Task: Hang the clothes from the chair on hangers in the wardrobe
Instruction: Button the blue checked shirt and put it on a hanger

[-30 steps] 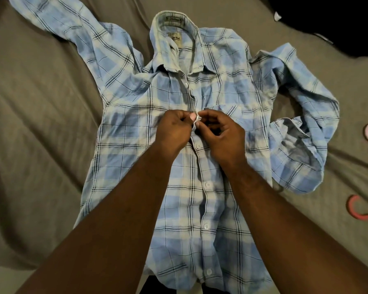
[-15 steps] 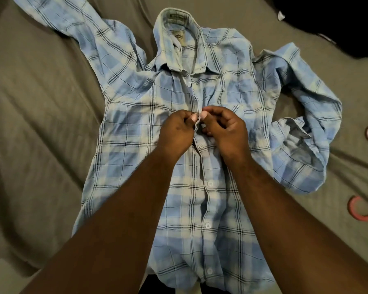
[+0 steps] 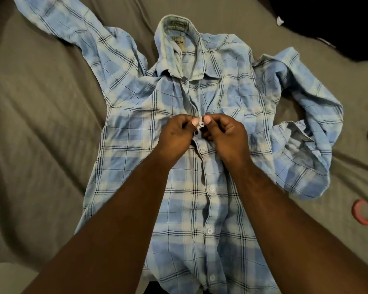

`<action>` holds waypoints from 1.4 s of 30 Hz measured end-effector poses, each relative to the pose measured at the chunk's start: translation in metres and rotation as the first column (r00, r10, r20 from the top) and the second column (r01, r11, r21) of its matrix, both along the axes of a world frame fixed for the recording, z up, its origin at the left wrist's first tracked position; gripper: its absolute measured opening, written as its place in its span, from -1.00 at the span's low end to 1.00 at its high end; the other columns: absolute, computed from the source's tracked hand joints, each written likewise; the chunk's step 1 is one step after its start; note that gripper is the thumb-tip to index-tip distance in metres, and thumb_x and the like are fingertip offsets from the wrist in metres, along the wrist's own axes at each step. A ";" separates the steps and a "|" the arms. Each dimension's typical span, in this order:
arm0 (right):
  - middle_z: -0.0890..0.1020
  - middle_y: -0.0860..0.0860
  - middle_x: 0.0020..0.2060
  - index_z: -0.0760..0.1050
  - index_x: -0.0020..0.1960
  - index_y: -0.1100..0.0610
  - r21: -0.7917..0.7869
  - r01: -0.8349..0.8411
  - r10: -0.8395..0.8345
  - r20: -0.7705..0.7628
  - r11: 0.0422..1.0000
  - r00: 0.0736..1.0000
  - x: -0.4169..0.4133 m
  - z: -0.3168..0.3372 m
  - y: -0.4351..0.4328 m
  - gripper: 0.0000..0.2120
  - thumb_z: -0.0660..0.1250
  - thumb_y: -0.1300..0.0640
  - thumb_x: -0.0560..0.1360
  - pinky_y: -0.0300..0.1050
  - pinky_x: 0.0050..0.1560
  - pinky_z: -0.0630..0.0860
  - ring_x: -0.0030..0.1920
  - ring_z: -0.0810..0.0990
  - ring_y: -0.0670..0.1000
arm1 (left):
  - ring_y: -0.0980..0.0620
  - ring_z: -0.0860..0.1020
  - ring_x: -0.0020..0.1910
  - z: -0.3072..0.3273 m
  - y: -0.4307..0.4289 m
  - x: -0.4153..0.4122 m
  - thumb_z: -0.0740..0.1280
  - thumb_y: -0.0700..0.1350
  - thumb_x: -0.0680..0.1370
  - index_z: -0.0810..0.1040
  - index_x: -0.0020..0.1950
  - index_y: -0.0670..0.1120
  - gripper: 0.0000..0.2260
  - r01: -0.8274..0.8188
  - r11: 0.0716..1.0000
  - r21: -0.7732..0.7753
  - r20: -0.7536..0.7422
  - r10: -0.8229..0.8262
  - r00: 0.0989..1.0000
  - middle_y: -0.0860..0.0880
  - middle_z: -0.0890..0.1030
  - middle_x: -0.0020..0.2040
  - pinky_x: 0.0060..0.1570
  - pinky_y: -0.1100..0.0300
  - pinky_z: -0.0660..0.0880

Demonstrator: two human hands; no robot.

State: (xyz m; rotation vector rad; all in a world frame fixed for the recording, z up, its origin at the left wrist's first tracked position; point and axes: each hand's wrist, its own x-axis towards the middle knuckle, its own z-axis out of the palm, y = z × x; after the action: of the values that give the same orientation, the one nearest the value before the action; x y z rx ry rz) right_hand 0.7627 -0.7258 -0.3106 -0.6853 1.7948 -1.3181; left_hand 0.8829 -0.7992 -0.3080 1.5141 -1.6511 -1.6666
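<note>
Hands unmoved since the earlier frame, at centre of frame; button (image 3: 201, 124) now exposed between the thumbs. Bed (image 3: 40, 124), grey: bears plaid shirt (image 3: 136, 115), flat, collar toward top, lower buttons fastened. Left hand (image 3: 174, 139): grip closed, pinching placket edge. Right hand (image 3: 227, 136): grip closed, pinching opposite edge. Pink hangers (image 3: 363, 217): right edge.

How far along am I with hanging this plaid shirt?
Done: the plaid shirt lies flat, lower buttons fastened. In hand: left hand and right hand pinch a chest button. Left: the placket near the collar looks open; the red hanger lies unused beside it.
</note>
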 end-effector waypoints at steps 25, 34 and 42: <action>0.70 -0.02 -0.21 0.65 0.03 0.14 0.017 0.312 -0.312 0.013 0.950 0.950 -0.069 0.065 0.118 -0.84 0.29 0.27 0.62 -0.05 -0.21 0.61 -0.26 0.63 -0.06 | -0.29 0.30 0.45 0.056 0.110 -0.061 0.33 -0.17 0.48 0.40 0.42 -0.08 -0.51 0.295 0.706 -0.644 0.412 -0.005 0.911 -0.20 0.35 0.46 0.36 -0.21 0.26; 0.68 -0.09 -0.14 0.65 -0.01 0.01 0.239 0.555 -0.383 -0.511 0.797 0.770 -0.210 0.067 0.278 -0.76 0.38 0.33 0.51 -0.24 -0.10 0.50 -0.22 0.60 -0.21 | -0.21 0.45 0.32 0.058 0.202 -0.160 0.23 -0.17 0.54 0.56 0.22 -0.05 -0.72 0.565 0.479 -0.672 0.299 -0.523 0.798 -0.11 0.49 0.32 0.29 -0.18 0.39; 0.55 0.02 0.10 0.64 0.20 0.00 0.467 0.427 -0.026 -0.651 0.775 0.759 -0.233 0.038 0.346 -0.62 0.55 0.13 0.40 0.01 0.23 0.46 0.18 0.50 0.12 | -0.12 0.44 0.21 0.025 0.263 -0.214 0.45 0.06 0.42 0.51 0.29 0.08 -0.56 0.871 0.202 -0.448 0.525 -0.728 0.440 -0.01 0.47 0.27 0.09 -0.05 0.42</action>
State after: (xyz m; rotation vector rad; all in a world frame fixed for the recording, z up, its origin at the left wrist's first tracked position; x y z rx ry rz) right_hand 0.5297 -0.3797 -0.2723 -0.5611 2.7463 -0.5888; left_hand 0.6688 -0.5361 -0.2828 0.3348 -3.0704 -0.9037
